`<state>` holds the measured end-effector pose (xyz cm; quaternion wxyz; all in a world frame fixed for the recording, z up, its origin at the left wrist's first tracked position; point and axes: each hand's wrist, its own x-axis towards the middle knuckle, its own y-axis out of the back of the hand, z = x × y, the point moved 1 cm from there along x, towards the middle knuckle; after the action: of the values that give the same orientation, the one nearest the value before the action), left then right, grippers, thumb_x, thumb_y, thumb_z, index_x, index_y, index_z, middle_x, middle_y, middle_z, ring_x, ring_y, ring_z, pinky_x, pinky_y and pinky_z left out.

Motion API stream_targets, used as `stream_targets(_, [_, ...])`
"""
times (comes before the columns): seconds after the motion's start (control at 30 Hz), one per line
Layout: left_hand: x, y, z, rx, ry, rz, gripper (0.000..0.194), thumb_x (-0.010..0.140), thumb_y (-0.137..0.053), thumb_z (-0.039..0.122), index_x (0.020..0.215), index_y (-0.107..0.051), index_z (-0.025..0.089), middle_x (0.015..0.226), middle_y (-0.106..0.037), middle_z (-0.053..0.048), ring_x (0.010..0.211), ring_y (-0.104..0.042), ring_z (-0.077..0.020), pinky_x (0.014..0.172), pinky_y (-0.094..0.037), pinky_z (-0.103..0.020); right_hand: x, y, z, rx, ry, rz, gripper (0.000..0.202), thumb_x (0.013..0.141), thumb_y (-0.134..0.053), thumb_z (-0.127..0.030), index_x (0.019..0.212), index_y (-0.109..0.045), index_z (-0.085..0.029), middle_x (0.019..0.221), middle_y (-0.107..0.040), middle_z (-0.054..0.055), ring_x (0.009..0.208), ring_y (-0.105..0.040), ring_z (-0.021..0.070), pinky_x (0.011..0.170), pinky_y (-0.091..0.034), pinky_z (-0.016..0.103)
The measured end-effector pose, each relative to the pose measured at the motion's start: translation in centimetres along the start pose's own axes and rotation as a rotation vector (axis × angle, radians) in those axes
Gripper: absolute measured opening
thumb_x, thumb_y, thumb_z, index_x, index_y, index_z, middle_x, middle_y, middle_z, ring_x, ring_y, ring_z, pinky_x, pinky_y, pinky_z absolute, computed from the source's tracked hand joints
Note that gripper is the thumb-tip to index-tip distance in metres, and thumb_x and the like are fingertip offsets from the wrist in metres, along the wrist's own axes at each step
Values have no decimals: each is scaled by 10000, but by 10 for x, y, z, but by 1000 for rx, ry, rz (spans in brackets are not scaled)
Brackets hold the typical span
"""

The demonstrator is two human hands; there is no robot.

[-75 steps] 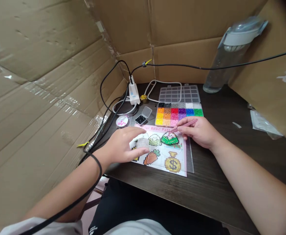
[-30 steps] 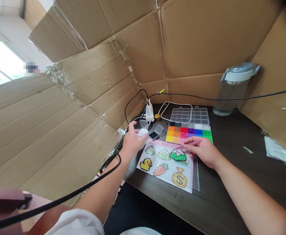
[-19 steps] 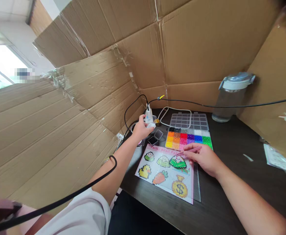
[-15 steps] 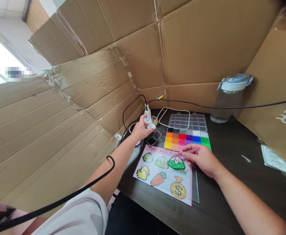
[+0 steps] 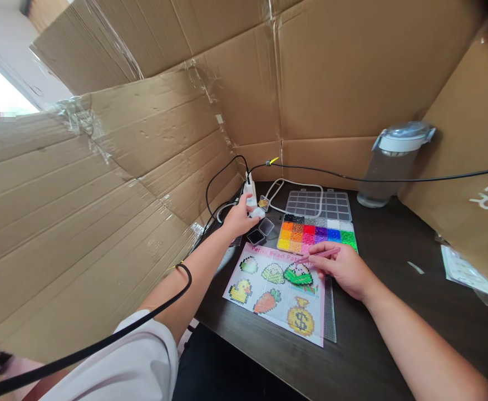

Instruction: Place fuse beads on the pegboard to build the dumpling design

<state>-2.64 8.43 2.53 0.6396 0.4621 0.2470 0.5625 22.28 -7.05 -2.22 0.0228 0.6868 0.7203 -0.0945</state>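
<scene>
The right hand pinches pink tweezers, tips pointed at the green, black-edged beadwork, which lies over the upper right of the printed pattern sheet, in front of the open case of coloured beads. The left hand, fingers spread, curves at a small white box beside the power strip; whether it grips the box or merely touches it cannot be told.

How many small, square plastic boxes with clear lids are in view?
2: an open box with black contents on the dark brown table, left of the large multicoloured bead box; another box, with white contents, at the bare left hand, which could hide more.
</scene>
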Motion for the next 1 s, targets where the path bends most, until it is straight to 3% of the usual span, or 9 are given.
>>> stream_targets(0.43, [2, -2, 1, 12, -24, -158, 802, 714, -766, 318, 1404, -362, 267, 1053, -729, -23, 954, -666, -215, 821, -470, -305, 1, 0, -2, -7, 14, -3, 430, 578, -854, -450, 820, -654, -156, 639, -718, 44, 459, -539, 108, 501, -401, 262])
stream_targets(0.7, [6, -10, 0, -36, 10, -193, 859, 693, -802, 270, 1424, -350, 251, 1059, -729, -44, 960, -678, -211, 851, -492, -311, 2, 3, 2, 15, 0, 8, 432, 564, -863, -426, 830, -656, -155, 614, -702, 28, 461, -555, 115, 507, -424, 265])
stream_targets(0.87, [7, -13, -1, -79, 62, -189, 786, 693, -813, 242, 1371, -415, 243, 1113, -721, -63, 965, -677, -200, 873, -503, -314, 2, 4, 2, 25, -5, 11, 447, 552, -872, -427, 829, -654, -151, 645, -718, 46, 456, -553, 116, 500, -431, 271])
stream_targets(1.0, [4, -17, -2, -130, 92, -180, 739, 725, -787, 220, 1362, -415, 255, 1177, -702, -66, 871, -681, -171, 803, -533, -304, 0, 3, 0, 41, 5, 23, 452, 552, -881, -433, 827, -664, -148, 662, -725, 61, 463, -544, 112, 497, -434, 271])
